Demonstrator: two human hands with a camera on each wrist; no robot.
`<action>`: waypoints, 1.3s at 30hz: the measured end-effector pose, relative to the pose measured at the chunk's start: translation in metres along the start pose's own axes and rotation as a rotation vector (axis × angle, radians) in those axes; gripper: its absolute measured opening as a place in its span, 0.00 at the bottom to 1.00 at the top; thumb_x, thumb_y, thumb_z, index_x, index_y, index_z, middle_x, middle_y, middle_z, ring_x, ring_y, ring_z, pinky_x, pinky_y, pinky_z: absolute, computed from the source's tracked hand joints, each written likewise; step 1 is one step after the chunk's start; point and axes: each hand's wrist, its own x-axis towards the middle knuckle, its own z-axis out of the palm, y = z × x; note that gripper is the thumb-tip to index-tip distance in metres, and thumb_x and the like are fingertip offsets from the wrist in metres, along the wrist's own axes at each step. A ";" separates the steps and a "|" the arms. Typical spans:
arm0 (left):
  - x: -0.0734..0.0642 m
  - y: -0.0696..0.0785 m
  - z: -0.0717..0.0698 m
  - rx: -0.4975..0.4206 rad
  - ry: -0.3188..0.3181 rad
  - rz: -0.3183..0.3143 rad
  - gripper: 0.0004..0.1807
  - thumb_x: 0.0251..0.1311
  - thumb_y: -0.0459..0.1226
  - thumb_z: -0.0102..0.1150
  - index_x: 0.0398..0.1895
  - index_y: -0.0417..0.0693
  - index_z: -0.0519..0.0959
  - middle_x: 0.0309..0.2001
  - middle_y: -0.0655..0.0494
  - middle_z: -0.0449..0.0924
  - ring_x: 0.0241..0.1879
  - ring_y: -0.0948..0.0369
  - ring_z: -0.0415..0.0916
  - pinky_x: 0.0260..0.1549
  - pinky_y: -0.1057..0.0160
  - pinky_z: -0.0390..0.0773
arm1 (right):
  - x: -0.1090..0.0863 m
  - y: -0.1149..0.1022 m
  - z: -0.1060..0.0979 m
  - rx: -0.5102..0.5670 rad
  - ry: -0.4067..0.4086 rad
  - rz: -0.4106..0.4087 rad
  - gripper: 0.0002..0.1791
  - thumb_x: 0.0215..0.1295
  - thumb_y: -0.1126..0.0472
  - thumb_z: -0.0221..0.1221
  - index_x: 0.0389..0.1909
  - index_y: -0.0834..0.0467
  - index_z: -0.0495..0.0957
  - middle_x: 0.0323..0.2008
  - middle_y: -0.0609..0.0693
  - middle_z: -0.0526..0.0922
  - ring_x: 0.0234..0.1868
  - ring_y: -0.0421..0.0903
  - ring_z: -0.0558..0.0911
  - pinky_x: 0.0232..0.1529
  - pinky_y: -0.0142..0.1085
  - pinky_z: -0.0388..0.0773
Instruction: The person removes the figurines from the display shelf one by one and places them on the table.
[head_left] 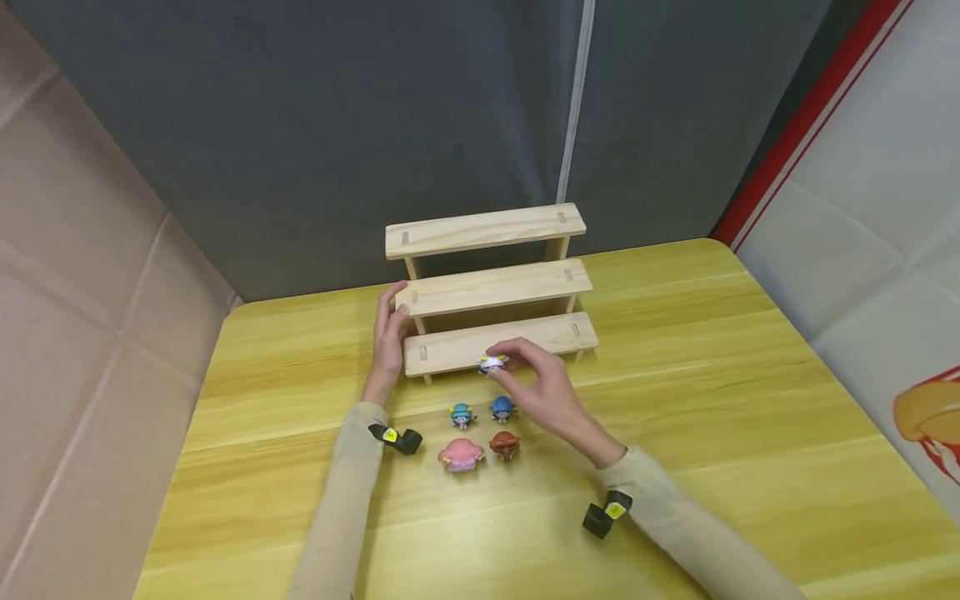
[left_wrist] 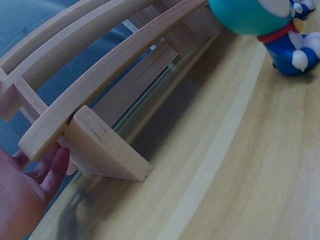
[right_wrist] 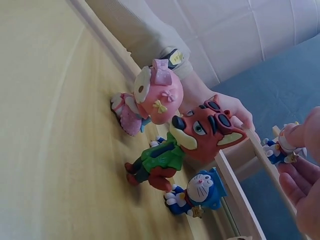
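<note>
A three-tier wooden display stand [head_left: 495, 287] stands at the back of the table. My left hand [head_left: 387, 337] grips its left end, with fingertips under a board's edge in the left wrist view. My right hand [head_left: 547, 392] pinches a small white-topped figurine [head_left: 491, 363] between thumb and fingers, just at the lowest tier's front edge. Whether the figurine touches the board, I cannot tell. In front of the stand are a teal-capped figurine [head_left: 462, 415], a blue-capped figurine [head_left: 502, 408], a pink-haired figurine [head_left: 461, 455] and a fox figurine [head_left: 506, 445], all upright.
The wood-grain table [head_left: 675, 350] extends on both sides of the stand. Behind it hangs a dark grey curtain [head_left: 337, 125]. Pale panels [head_left: 97, 317] border the left side, and a white banner with red trim [head_left: 862, 200] the right.
</note>
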 end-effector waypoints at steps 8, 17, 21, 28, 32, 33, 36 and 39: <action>0.001 -0.001 0.000 -0.008 -0.007 0.007 0.28 0.76 0.35 0.39 0.77 0.39 0.57 0.53 0.59 0.68 0.49 0.64 0.70 0.56 0.41 0.65 | -0.016 -0.002 -0.010 -0.017 0.009 -0.049 0.14 0.62 0.67 0.68 0.49 0.59 0.82 0.45 0.52 0.87 0.41 0.46 0.85 0.47 0.44 0.84; 0.001 -0.002 0.000 -0.004 0.000 0.013 0.28 0.76 0.35 0.39 0.77 0.39 0.57 0.54 0.60 0.68 0.50 0.65 0.71 0.56 0.43 0.67 | -0.031 -0.001 -0.018 -0.005 0.018 -0.011 0.17 0.59 0.71 0.69 0.50 0.59 0.82 0.46 0.51 0.87 0.42 0.41 0.84 0.48 0.38 0.84; 0.001 -0.003 0.000 -0.005 0.004 0.003 0.28 0.76 0.36 0.39 0.77 0.40 0.57 0.55 0.60 0.68 0.51 0.64 0.71 0.56 0.45 0.68 | -0.038 0.001 -0.021 0.009 0.024 0.001 0.19 0.58 0.73 0.68 0.50 0.59 0.81 0.45 0.52 0.87 0.41 0.41 0.84 0.48 0.35 0.83; 0.000 -0.002 0.000 0.007 0.012 -0.004 0.28 0.77 0.36 0.38 0.77 0.39 0.57 0.54 0.60 0.68 0.51 0.65 0.71 0.56 0.47 0.68 | -0.049 0.003 -0.026 0.040 0.028 -0.005 0.18 0.58 0.75 0.67 0.50 0.61 0.81 0.46 0.54 0.87 0.42 0.41 0.84 0.50 0.35 0.83; 0.001 -0.003 0.000 0.007 0.009 0.001 0.28 0.77 0.35 0.38 0.77 0.38 0.57 0.54 0.59 0.68 0.50 0.65 0.71 0.57 0.41 0.67 | -0.057 0.004 -0.027 0.049 0.029 0.001 0.18 0.59 0.74 0.67 0.50 0.61 0.81 0.46 0.55 0.86 0.42 0.41 0.83 0.50 0.34 0.82; 0.001 -0.003 0.000 0.008 0.009 0.001 0.28 0.77 0.35 0.38 0.77 0.38 0.56 0.54 0.60 0.68 0.50 0.65 0.71 0.57 0.42 0.67 | -0.059 0.003 -0.028 0.048 0.030 0.003 0.18 0.59 0.74 0.67 0.50 0.61 0.81 0.46 0.54 0.86 0.42 0.41 0.83 0.50 0.35 0.82; 0.001 -0.003 0.000 0.010 0.014 0.000 0.28 0.77 0.35 0.38 0.77 0.39 0.57 0.54 0.60 0.68 0.51 0.65 0.71 0.55 0.48 0.69 | -0.064 0.002 -0.028 0.044 0.031 0.001 0.19 0.58 0.75 0.67 0.50 0.60 0.81 0.46 0.54 0.86 0.42 0.41 0.84 0.50 0.37 0.83; 0.002 -0.003 0.001 0.013 0.016 -0.003 0.28 0.77 0.35 0.38 0.77 0.39 0.57 0.55 0.60 0.68 0.51 0.65 0.71 0.54 0.51 0.69 | -0.069 0.002 -0.029 0.039 0.033 0.002 0.21 0.56 0.77 0.67 0.50 0.60 0.81 0.46 0.54 0.87 0.42 0.40 0.84 0.50 0.36 0.83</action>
